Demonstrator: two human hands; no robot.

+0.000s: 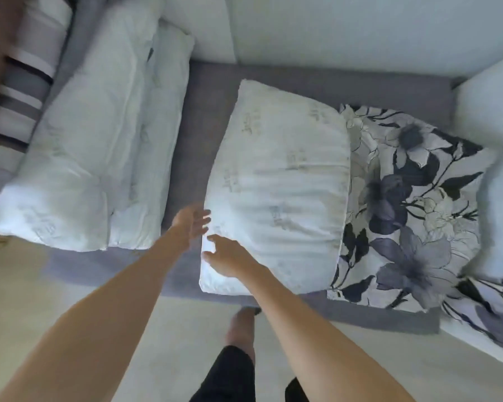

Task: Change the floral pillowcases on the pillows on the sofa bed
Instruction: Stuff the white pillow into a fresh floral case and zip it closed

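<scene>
1. Reaching: left hand has fingers spread and holds nothing, at the bare pillow's near-left edge.
2. Right hand rests flat on that pillow's corner, fingers loose.
3. Pillow lies on the grey sofa bed, touching the floral pillowcase on its right.
4. Two more bare pillows lie to the left.

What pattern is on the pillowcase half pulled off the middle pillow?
Dark blue-grey flowers and black leaves on white pillowcase, head view.

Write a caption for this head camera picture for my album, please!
Both hands, left hand and right hand, reach for the bare white pillow, half out of its floral pillowcase.
</scene>
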